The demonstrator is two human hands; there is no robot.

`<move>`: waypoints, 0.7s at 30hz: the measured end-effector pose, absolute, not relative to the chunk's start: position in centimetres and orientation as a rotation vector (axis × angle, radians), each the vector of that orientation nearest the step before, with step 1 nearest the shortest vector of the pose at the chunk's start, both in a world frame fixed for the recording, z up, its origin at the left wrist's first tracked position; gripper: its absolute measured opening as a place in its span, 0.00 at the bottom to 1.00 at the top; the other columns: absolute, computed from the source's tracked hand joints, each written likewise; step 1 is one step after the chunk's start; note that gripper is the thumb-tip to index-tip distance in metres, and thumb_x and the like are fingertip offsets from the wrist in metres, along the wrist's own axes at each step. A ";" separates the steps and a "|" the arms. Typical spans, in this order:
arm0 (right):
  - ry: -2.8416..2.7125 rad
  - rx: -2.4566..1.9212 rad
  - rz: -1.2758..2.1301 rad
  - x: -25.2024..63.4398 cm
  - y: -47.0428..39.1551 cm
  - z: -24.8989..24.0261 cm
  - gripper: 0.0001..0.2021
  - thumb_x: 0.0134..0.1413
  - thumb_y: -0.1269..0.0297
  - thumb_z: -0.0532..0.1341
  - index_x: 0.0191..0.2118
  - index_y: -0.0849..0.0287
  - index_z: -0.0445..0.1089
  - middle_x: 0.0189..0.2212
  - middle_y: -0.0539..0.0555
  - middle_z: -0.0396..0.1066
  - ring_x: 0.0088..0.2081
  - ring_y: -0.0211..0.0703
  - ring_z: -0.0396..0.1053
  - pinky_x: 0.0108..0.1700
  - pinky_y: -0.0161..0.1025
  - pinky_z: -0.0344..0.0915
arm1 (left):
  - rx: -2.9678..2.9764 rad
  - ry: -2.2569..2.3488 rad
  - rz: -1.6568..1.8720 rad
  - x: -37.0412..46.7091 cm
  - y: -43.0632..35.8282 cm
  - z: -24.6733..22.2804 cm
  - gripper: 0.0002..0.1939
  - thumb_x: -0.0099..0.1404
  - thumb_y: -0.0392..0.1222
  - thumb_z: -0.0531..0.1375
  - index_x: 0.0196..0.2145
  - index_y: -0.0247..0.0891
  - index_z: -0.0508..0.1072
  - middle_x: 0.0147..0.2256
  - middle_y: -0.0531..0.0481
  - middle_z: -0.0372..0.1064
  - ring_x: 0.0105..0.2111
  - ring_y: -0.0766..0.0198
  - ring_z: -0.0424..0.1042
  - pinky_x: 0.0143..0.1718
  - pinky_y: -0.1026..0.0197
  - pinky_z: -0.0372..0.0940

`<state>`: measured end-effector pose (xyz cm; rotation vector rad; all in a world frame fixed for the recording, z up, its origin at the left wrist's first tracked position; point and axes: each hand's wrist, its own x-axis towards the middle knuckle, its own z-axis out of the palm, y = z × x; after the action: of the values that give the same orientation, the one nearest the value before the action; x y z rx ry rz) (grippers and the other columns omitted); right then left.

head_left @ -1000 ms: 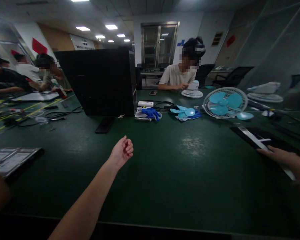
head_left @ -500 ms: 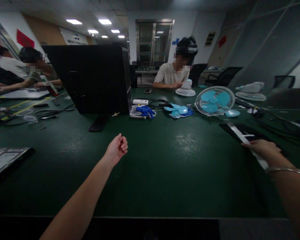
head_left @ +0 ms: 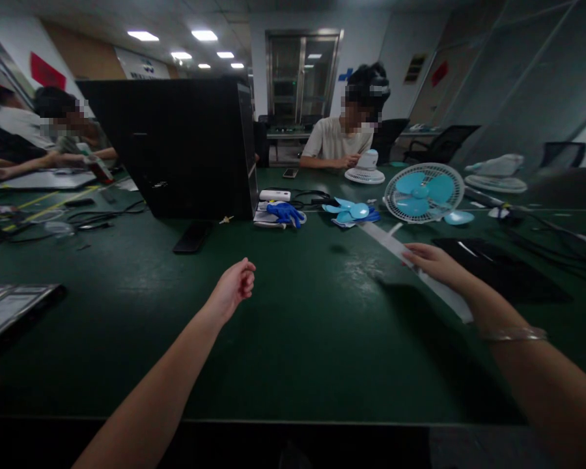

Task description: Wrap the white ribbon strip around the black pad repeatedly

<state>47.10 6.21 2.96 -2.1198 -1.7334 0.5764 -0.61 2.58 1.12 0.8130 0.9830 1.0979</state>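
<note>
My right hand [head_left: 432,264] grips a long, flat, whitish strip [head_left: 388,240] with a short tab sticking out of its side. The strip slants above the green table, its far end near the loose blue fan blades [head_left: 346,210], and its shadow falls below. Just right of that hand lies a flat black panel [head_left: 510,270]. My left hand [head_left: 234,291] hovers over the middle of the table, fingers curled in, and nothing shows in it.
A large black case [head_left: 170,150] stands at the back left, with a phone [head_left: 192,238] before it. Blue-and-white gloves [head_left: 280,215] lie beside it. A fan with blue blades [head_left: 422,192] leans at the back right, near cables. A person [head_left: 339,143] sits opposite, handling a white fan part.
My right hand has lifted the strip off the black panel and carried it left toward the middle of the table. My left hand has barely moved.
</note>
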 end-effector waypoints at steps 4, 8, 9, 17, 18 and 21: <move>-2.096 -1.589 1.033 39.7 3.7 4.7 0.27 0.57 0.47 0.56 0.58 0.55 0.66 0.43 0.57 0.72 0.41 0.48 0.69 0.43 0.45 0.68 | 0.996 1.006 1.078 0.0 2.0 1.1 0.14 0.65 0.48 0.58 0.46 0.40 0.72 0.36 0.48 0.72 0.24 0.68 0.68 0.22 0.68 0.58; -2.324 -1.261 1.237 34.6 1.1 5.6 0.23 0.61 0.50 0.55 0.57 0.54 0.67 0.45 0.54 0.72 0.41 0.44 0.69 0.44 0.43 0.67 | 0.973 0.872 0.878 0.6 1.7 0.7 0.20 0.68 0.53 0.53 0.51 0.40 0.71 0.46 0.39 0.73 0.31 0.58 0.75 0.21 0.65 0.61; -2.358 -1.254 1.242 33.8 0.8 5.5 0.23 0.61 0.50 0.55 0.57 0.54 0.67 0.45 0.54 0.72 0.41 0.44 0.69 0.44 0.43 0.68 | 0.997 0.849 0.819 0.7 1.6 0.5 0.20 0.68 0.53 0.53 0.51 0.40 0.72 0.43 0.39 0.74 0.30 0.58 0.75 0.21 0.65 0.60; -2.398 -1.579 1.152 35.1 1.4 4.2 0.23 0.55 0.49 0.60 0.58 0.39 0.64 0.42 0.45 0.75 0.42 0.43 0.70 0.47 0.42 0.67 | 1.356 0.853 0.496 1.2 0.7 0.4 0.11 0.61 0.34 0.62 0.42 0.37 0.78 0.35 0.44 0.76 0.33 0.60 0.74 0.29 0.67 0.63; -2.353 -1.699 1.105 36.3 1.9 4.2 0.25 0.54 0.50 0.61 0.58 0.39 0.64 0.41 0.45 0.75 0.42 0.44 0.70 0.47 0.41 0.67 | 1.348 0.873 0.530 1.2 0.6 0.4 0.11 0.60 0.32 0.62 0.41 0.37 0.78 0.34 0.45 0.76 0.33 0.60 0.74 0.30 0.66 0.63; -2.100 -2.093 0.787 41.0 3.5 4.2 0.28 0.57 0.54 0.58 0.62 0.52 0.59 0.51 0.56 0.70 0.51 0.52 0.66 0.55 0.47 0.61 | 1.276 0.948 0.803 1.1 0.8 0.5 0.15 0.55 0.23 0.61 0.36 0.39 0.79 0.33 0.48 0.75 0.32 0.62 0.72 0.28 0.69 0.60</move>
<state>41.03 3.46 4.17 -2.0926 -2.0996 0.7865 1.11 0.82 0.48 1.2764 0.9481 0.8027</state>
